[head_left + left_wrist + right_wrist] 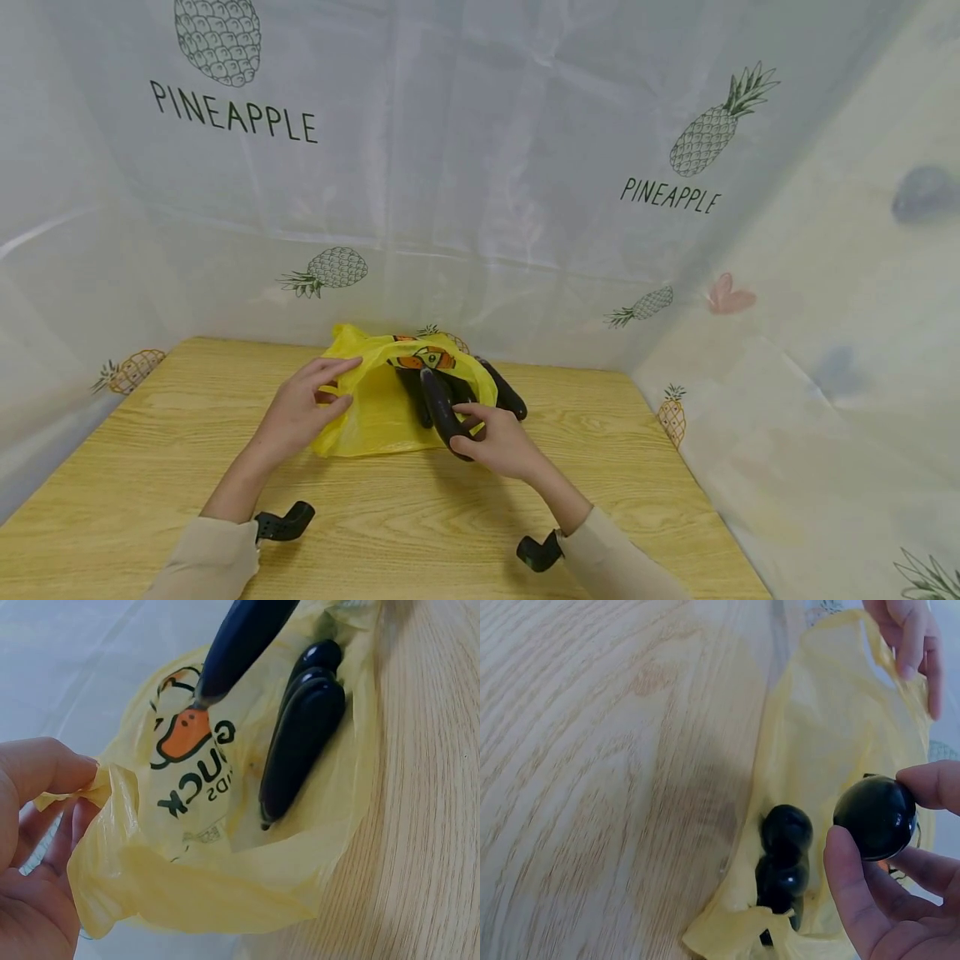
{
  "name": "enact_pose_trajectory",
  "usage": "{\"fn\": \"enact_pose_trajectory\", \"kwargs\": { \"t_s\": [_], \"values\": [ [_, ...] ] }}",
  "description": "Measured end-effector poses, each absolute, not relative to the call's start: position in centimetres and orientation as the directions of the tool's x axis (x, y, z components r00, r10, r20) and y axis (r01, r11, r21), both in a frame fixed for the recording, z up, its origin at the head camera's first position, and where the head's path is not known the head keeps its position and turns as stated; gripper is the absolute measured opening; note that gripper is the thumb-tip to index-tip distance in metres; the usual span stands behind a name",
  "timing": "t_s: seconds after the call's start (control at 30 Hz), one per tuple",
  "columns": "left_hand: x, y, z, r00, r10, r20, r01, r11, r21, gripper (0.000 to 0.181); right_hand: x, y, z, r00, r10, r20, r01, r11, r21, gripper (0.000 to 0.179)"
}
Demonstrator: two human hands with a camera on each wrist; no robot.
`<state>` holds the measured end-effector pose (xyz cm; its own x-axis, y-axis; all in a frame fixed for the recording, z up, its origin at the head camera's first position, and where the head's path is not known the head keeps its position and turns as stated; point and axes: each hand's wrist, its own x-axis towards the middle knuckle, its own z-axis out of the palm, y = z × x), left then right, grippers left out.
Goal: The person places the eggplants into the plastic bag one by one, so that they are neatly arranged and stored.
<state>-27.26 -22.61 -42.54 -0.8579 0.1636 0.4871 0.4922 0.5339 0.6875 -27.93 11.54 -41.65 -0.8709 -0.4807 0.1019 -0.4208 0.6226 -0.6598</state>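
At the middle of the table, a yellow plastic bag (pixel 371 412) lies on its side with its mouth toward me. My left hand (pixel 298 410) pinches the left edge of that mouth, as the left wrist view shows. A long dark eggplant (pixel 439 407) is in my right hand (pixel 498 443), gripped near its thick end between thumb and fingers. Its narrow end points into the bag's opening. More dark eggplants (pixel 304 742) lie side by side within the bag. Another eggplant (pixel 508 392) rests at the bag's right side, partly hidden behind its rim.
A wood-grain table (pixel 375 533) spreads under everything. White sheeting printed with pineapples (pixel 465 183) hangs behind the table and along its sides. Black camera mounts (pixel 287 522) sit on both wrists, beside the beige sleeves (pixel 210 554).
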Motion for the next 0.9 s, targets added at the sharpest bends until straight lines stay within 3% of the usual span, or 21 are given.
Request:
{"fn": "enact_pose_trajectory", "kwargs": {
  "t_s": [0.9],
  "values": [
    [-27.3, -22.6, -42.4, -0.854, 0.166, 0.492, 0.498, 0.534, 0.684, 0.06, -30.0, 8.0, -43.0, -0.87, -0.491, 0.05, -0.4, 0.642, -0.654, 0.051]
  ]
}}
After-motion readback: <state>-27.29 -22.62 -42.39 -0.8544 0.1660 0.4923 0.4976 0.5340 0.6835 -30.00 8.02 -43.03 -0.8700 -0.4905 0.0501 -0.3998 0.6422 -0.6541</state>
